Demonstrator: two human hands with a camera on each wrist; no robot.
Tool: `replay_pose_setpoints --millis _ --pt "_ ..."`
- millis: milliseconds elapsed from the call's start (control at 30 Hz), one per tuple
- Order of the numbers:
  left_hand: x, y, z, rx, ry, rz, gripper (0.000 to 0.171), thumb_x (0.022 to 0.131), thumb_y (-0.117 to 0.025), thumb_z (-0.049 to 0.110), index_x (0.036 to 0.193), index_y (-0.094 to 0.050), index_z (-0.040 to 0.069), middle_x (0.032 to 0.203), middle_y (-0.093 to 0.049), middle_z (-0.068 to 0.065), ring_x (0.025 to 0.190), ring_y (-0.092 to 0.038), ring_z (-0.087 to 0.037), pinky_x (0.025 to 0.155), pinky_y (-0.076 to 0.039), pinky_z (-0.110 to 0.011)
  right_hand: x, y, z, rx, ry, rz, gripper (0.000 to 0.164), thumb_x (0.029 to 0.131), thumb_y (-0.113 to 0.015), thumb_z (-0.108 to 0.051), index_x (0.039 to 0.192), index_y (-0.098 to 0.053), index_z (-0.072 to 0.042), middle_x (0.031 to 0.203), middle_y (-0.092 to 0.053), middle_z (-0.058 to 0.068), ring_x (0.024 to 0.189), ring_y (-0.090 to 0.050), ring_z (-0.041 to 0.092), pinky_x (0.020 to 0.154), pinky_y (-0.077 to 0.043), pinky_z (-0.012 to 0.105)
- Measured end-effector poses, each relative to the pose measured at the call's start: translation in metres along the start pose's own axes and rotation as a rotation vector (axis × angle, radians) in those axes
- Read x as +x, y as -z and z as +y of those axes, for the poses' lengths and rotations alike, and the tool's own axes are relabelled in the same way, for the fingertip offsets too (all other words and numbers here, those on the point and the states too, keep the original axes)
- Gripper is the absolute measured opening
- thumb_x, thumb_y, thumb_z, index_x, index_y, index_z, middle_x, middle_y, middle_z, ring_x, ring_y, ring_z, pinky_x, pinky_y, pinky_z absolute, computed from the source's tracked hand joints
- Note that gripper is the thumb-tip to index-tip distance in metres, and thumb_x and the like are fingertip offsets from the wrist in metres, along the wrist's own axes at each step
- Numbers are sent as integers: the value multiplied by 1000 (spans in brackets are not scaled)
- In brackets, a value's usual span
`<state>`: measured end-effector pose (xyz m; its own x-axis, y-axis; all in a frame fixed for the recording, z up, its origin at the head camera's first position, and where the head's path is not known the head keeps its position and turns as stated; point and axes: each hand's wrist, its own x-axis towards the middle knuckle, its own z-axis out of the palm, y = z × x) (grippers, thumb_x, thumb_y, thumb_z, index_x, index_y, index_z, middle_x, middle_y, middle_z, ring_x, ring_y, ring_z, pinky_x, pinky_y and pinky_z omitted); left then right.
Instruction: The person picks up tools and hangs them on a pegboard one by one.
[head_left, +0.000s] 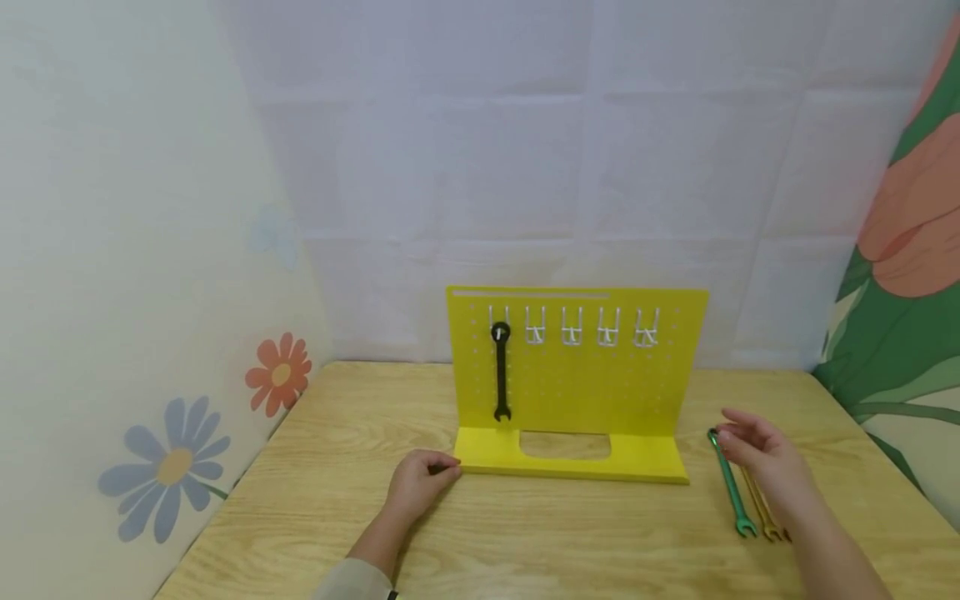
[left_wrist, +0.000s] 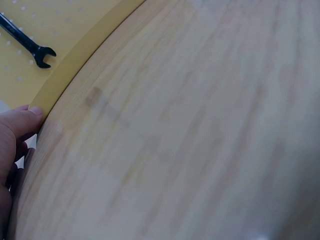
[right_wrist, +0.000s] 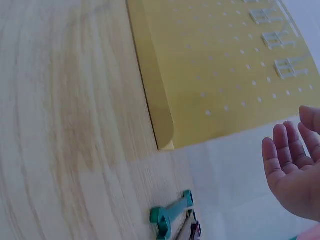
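A yellow pegboard stand (head_left: 570, 392) stands upright on the table. From its leftmost hook hangs a black wrench (head_left: 502, 375), open end down. My left hand (head_left: 422, 483) pinches the left front corner of the base; the left wrist view shows a fingertip (left_wrist: 35, 111) against that edge. To the right of the stand lie a green wrench (head_left: 731, 487) and a gold wrench (head_left: 763, 508), with a further dark wrench end beside them mostly hidden by my right hand (head_left: 776, 475). That hand is above them, fingers loosely bent, holding nothing; the right wrist view shows it apart from the wrenches.
Several white wire hooks (head_left: 572, 327) run in a row along the pegboard's top, right of the black wrench. The base has a cut-out in its middle. Behind the wooden table (head_left: 570, 542) hangs a white cloth (head_left: 480, 167), with flower-printed sheets at both sides.
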<state>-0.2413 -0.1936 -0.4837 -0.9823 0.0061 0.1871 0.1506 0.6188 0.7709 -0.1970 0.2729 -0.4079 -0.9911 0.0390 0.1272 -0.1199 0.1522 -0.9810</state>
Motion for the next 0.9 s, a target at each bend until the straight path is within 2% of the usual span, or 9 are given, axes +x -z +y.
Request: replay_pose_setpoints --millis 133,367,467,567,667,733,833,900 --pt "0 0 0 9 -15 2 4 82 -78 12 86 -78 11 91 -76 -2 89 -67 -18 82 -52 -33 -1 19 7 26 -23 44 32 99 -59 -15 106 -58 -46 93 -62 -27 85 -59 -9 73 -50 10" --pt "1 0 0 0 -9 6 6 82 -79 13 86 -78 9 90 -76 -2 89 -67 -17 82 -52 -31 -8 45 23 -199 -90 111 25 99 -58 -28 108 -50 -50 90 -54 -35 83 -54 -15 71 -48 9" --pt "1 0 0 2 -7 5 8 82 -78 15 86 -78 8 91 -76 -1 89 -67 -16 82 -52 -31 -8 54 34 -203 -94 127 26 99 -58 -25 105 -51 -49 87 -55 -34 82 -54 -15 71 -49 10" --pt "1 1 0 5 -12 5 6 83 -78 14 86 -78 9 91 -76 -2 88 -66 -16 82 -52 -32 -8 60 42 -261 -122 141 18 100 -57 -28 115 -55 -36 85 -52 -38 80 -52 -18 70 -50 11" --pt "1 1 -1 10 -16 5 4 82 -78 12 86 -78 10 91 -76 -2 88 -66 -16 82 -52 -33 -7 65 46 -308 -158 150 40 100 -56 -28 132 -52 -5 83 -49 -40 79 -50 -19 69 -51 12" --pt "1 1 -1 7 -13 1 4 82 -78 12 86 -78 10 91 -75 -2 88 -66 -16 81 -52 -33 -7 69 49 -346 -184 154 53 101 -55 -27 137 -43 10 82 -48 -39 77 -48 -20 68 -50 13" --pt "0 0 -1 2 -5 -2 4 82 -78 12 86 -78 10 91 -75 -2 88 -66 -16 81 -52 -33 -7 73 52 -406 -234 163 56 100 -54 -23 139 -37 14 84 -54 -31 74 -46 -20 67 -50 14" --pt "0 0 -1 -6 -1 -2 4 82 -77 11 86 -78 9 90 -75 -3 88 -66 -16 81 -52 -32 -7 75 53 -442 -278 169 57 99 -55 -23 140 -37 13 88 -62 -18 72 -46 -18 65 -49 15"
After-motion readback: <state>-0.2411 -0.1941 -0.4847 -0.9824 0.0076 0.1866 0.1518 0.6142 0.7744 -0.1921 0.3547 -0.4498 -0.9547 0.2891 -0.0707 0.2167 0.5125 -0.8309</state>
